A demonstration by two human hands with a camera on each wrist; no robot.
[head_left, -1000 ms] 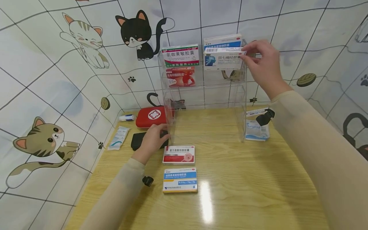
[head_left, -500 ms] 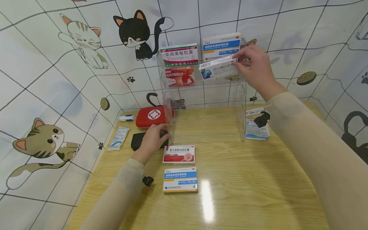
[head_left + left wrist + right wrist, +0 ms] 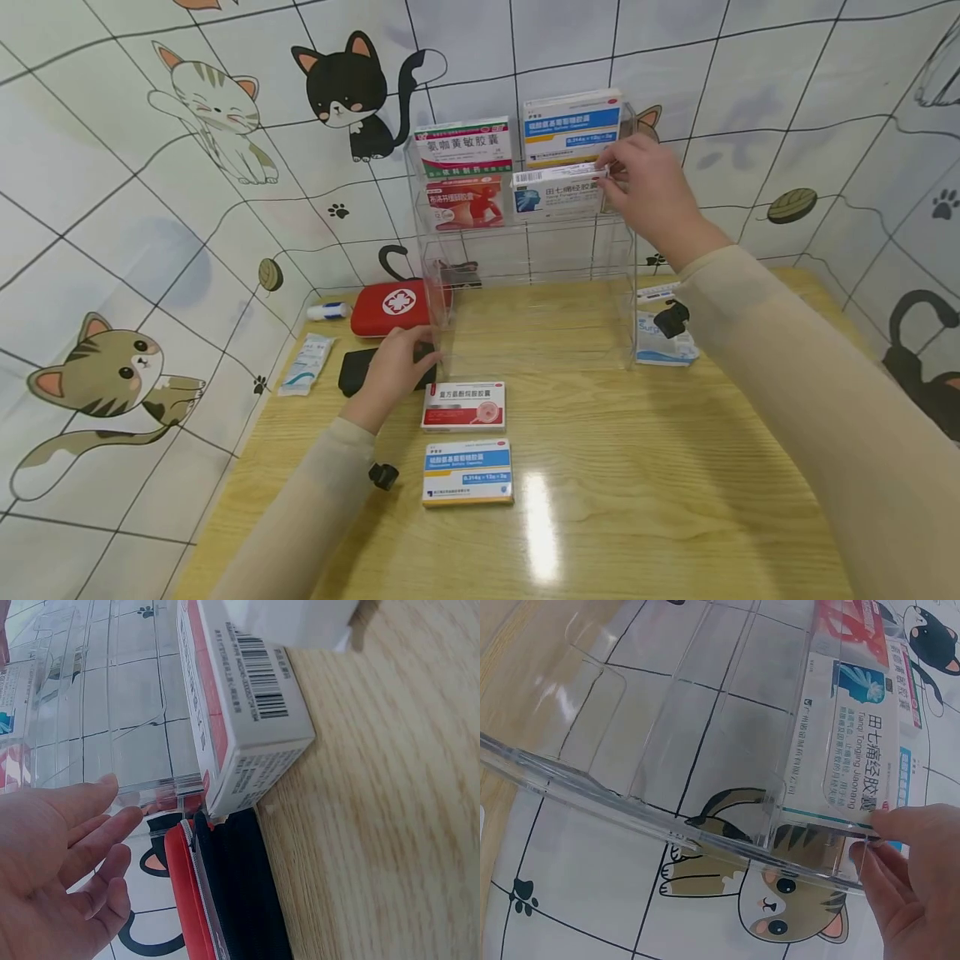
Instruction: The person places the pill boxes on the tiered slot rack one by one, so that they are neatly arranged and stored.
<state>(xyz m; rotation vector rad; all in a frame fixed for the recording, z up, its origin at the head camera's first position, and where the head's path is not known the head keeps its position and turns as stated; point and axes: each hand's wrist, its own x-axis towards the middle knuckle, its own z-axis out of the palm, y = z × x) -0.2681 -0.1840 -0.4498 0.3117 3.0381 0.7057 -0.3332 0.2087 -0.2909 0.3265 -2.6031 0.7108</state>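
Observation:
In the head view my right hand pinches the right end of a white medicine box with a blue head picture. The box sits at the second tier of a clear acrylic display rack, beside a red medicine box. In the right wrist view the thumb and fingers of that hand hold the box's edge at the rack's side. My left hand is at the rack's lower left, thumb and forefinger on its clear edge. Blue-white and green-pink boxes fill the top tier.
A red-white box and a blue-white box lie on the wooden table. Left of the rack are a red first-aid case, a black case, a packet and a white tube. A surgical packet lies right.
My right hand has brought the white medicine box down from in front of the top-tier blue-white box to the second tier. It tilted midway and is now nearly level. My left hand stays put.

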